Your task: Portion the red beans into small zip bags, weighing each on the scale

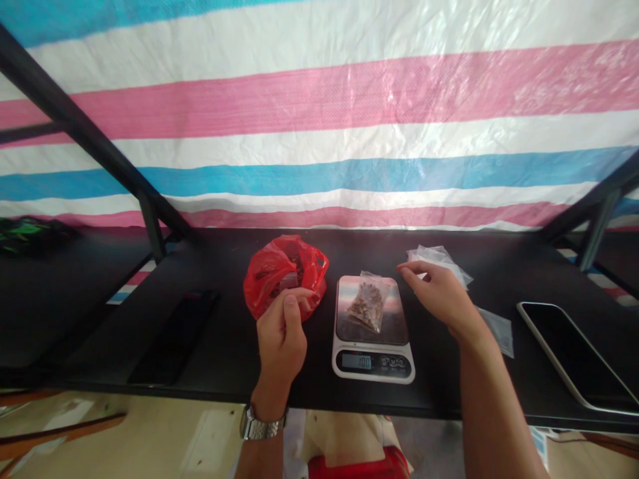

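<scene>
A small clear zip bag (370, 305) of brown dried pieces lies on the plate of a white kitchen scale (373, 364), whose display appears to read 100. My left hand (283, 332), with a metal watch on the wrist, is closed at the near edge of an open red plastic bag (257, 283). Its thumb presses on the curled fingers, and whatever they may hold is hidden. To the right of the scale hovers my right hand (439, 293), loosely open, fingers stretched towards the small bag but apart from it. Brown contents show inside the red bag.
Flat clear zip bags (439, 256) lie behind my right hand, and another clear bag (499, 330) is beside the forearm. A phone (574, 352) rests at the right; a dark flat object (174, 339) lies left. Black frame bars (100, 143) slant at both sides before a striped sheet (319, 100).
</scene>
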Demonstrator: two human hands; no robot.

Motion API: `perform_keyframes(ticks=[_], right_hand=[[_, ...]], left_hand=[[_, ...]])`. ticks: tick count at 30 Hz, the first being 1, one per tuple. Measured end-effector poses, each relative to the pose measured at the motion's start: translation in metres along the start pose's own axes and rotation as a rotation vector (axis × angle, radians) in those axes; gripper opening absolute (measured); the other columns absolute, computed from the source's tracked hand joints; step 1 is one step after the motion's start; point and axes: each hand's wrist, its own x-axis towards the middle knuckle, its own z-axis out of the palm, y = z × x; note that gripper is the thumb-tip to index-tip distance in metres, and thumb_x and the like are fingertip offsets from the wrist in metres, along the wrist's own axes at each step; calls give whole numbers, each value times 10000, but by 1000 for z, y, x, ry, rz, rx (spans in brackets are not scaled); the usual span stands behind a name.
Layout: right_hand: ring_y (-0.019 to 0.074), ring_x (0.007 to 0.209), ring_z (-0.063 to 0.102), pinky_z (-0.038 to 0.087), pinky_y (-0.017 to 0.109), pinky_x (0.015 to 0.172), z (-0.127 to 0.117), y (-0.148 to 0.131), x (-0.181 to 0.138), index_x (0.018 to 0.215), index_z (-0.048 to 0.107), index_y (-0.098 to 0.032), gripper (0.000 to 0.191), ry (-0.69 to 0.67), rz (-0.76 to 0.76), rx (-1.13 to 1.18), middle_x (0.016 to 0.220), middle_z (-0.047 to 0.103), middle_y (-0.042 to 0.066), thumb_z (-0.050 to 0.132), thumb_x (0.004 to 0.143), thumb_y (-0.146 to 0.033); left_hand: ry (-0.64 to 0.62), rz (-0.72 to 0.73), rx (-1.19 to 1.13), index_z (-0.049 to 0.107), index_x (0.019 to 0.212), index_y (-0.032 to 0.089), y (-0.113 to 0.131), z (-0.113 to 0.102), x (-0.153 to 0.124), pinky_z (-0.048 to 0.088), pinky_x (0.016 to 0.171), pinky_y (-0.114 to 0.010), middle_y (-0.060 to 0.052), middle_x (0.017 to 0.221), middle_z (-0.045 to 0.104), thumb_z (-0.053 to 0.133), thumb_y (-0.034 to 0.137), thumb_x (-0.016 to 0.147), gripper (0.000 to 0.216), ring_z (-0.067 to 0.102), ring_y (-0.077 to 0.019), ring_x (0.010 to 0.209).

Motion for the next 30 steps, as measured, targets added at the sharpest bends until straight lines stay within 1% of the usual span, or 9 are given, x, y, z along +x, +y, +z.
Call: perform_keyframes(ticks=[5,9,12,17,21,24,27,29,30], right_hand=[[244,820,708,538,360,811,8,0,-2,964,856,-212,344,-130,-135,24,930,824,86,614,920,-454],[260,917,719,533,387,893,14,1,-2,977,850,-205,341,-163,-185,20,954,804,93,612,930,-445],[253,899,707,530,385,886,15,1,-2,990,857,-207,339,-160,-187,-3,939,763,88,620,917,-439],[237,834,666,520,361,800,11,-6,-3,875,831,-220,291,-131,-219,18,875,733,68,650,870,-447],[214,691,626,491,330,653,8,-24,-10,904,772,-239,312,-175,-225,185,745,708,31,671,901,-533],[214,743,687,532,319,687,12,-44,-17,921,725,-239,327,-195,-265,388,819,752,41,699,924,-565],[205,759,701,560,311,703,26,-68,-24,921,712,-225,354,-120,-307,496,838,752,49,745,915,-577],[199,716,696,573,312,671,38,-82,-29,925,711,-215,378,-78,-285,544,808,743,47,763,902,-589],[199,704,700,582,315,660,45,-89,-31,932,714,-211,390,-65,-263,567,805,745,49,769,895,-595]], left_hand=[[-3,15,7,766,985,185,1,-1,0,484,612,-271,-53,801,710,397,408,1137,457,614,-160,670],[-1,9,-13,771,971,190,3,-1,1,480,617,-268,-40,772,683,400,401,1137,458,603,-158,667],[2,-3,-33,772,964,194,3,-1,2,471,612,-264,-28,759,658,413,388,1135,442,595,-154,659],[33,35,-21,764,948,193,2,-4,3,464,621,-263,-10,736,636,425,343,1130,413,589,-148,645],[141,66,59,747,907,191,5,-8,5,470,631,-264,-2,721,649,436,300,1114,389,599,-147,634],[214,95,106,731,893,198,7,-12,8,498,676,-269,-4,740,666,442,254,1106,363,638,-156,683],[245,171,217,724,922,201,6,-16,10,544,830,-315,-38,866,718,547,207,1055,221,686,-193,845],[238,214,328,747,983,204,4,-18,11,553,916,-372,-72,973,718,641,199,1001,107,677,-235,951],[227,211,393,766,1038,210,2,-18,10,557,942,-404,-90,1035,703,684,201,974,104,663,-258,995]])
